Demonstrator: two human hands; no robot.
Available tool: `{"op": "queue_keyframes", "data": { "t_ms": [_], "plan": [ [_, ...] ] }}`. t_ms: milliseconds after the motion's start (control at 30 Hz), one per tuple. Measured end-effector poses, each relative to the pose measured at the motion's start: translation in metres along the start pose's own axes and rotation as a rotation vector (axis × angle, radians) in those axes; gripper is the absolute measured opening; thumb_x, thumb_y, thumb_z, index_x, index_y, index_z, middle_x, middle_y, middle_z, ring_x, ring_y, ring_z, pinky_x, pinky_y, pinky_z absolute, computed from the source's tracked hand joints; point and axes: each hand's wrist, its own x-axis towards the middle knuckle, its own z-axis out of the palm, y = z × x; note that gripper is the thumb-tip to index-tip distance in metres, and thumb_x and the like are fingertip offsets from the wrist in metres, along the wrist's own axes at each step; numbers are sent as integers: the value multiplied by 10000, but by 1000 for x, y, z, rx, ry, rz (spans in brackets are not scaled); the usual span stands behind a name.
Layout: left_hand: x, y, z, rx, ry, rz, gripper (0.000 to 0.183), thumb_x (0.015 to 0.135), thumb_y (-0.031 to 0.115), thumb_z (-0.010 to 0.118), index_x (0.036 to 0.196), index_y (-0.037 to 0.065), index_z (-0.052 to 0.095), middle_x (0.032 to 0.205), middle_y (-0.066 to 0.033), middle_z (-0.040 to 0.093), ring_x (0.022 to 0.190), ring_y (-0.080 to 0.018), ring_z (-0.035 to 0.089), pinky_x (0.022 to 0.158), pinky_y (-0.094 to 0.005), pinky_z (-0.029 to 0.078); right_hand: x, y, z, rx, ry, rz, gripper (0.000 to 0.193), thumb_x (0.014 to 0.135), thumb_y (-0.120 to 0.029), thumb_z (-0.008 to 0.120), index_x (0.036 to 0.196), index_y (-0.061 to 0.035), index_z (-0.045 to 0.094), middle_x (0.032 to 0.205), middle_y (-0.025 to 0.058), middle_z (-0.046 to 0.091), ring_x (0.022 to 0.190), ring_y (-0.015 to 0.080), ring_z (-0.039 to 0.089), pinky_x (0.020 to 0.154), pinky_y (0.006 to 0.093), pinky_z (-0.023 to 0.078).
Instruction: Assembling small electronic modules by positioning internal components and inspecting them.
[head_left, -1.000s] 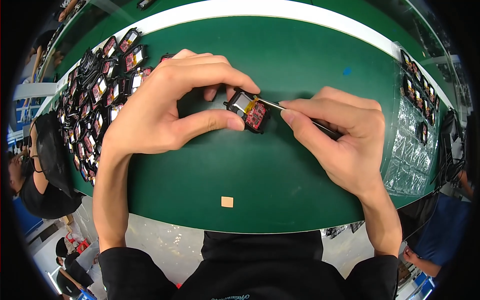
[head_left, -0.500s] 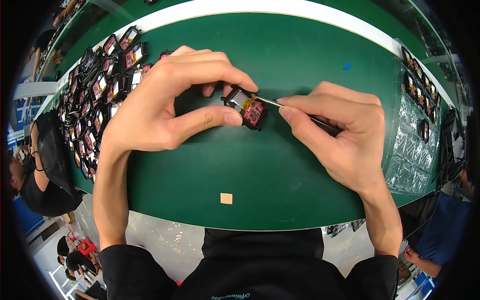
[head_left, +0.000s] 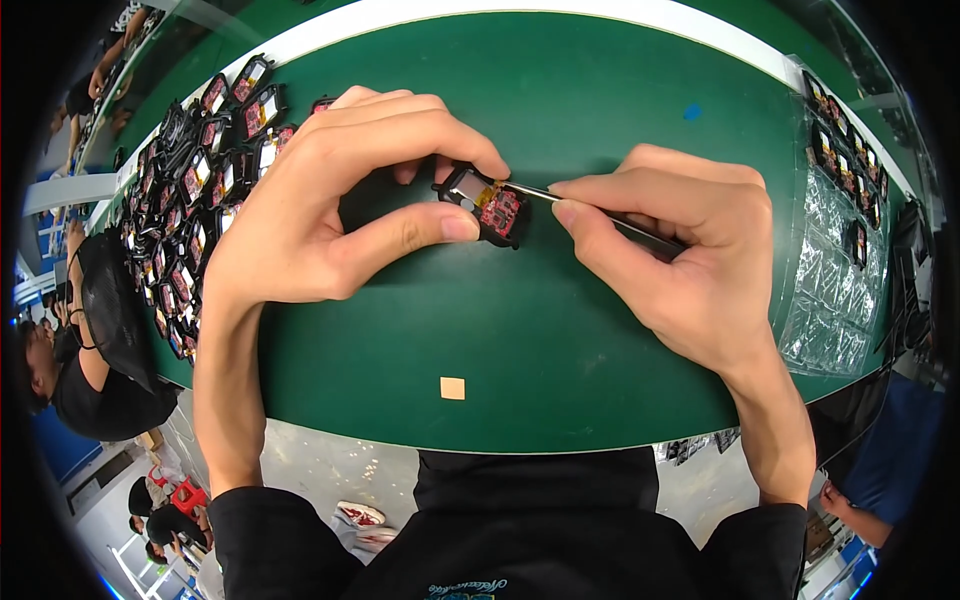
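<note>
Between the thumb and fingers of my left hand (head_left: pixel 340 200) is a small black device housing (head_left: pixel 487 204). Inside it show a red circuit board, a silver-grey battery and a strip of yellow tape. My right hand (head_left: pixel 690 230) grips tweezers (head_left: pixel 620 223) like a pen, dark at the handle and shiny at the tip. That tip meets the top edge of the housing at the yellow tape, close to my left index fingertip. Whether the tweezers pinch anything is too small to tell.
A heap of similar open housings (head_left: pixel 195 180) covers the green table's left side. On the right, several more housings (head_left: pixel 845 150) lie on clear plastic pocket sheeting (head_left: pixel 830 290). A beige square (head_left: pixel 453 388) lies near the front edge, a blue scrap (head_left: pixel 692 112) farther back. People sit at both sides.
The view has shifted slightly. Both hands keep their hold, and the tweezers' tip stays at the housing's upper edge with the tool lying a little flatter.
</note>
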Motion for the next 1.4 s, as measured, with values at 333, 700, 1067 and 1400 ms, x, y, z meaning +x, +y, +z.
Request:
{"op": "queue_keyframes", "data": {
  "t_ms": [333,700,1067,1400],
  "plan": [
    [-2,-1,1,-13,18,11,473,784,187,922,1219,55,794,1022,-32,727,840,-198,542,887,-359,411,-2,-3,0,-17,49,-45,62,834,24,808,886,8,839,635,71,638,496,153,555,476,316,385],
    [-1,6,10,47,104,-4,541,821,228,953,1326,124,791,864,10,612,795,-187,510,881,-356,405,2,-13,5,50,-30,61,240,986,-74,812,1191,17,729,958,119,731,756,195,686,614,328,514],
    [-3,15,-3,-47,30,-58,641,790,9,877,1400,67,690,996,-13,666,846,-163,522,863,-347,453,3,-9,20,-248,-11,-168,371,841,-263,858,1100,-28,736,1059,129,660,833,387,747,722,527,612],
    [5,8,-24,-268,122,-276,334,935,47,811,1262,27,752,1045,-49,728,950,-123,660,937,-313,531,-75,-8,-104,-400,403,-39,365,776,-210,953,1055,-55,777,980,92,743,850,262,797,750,397,625]
  ]
}}
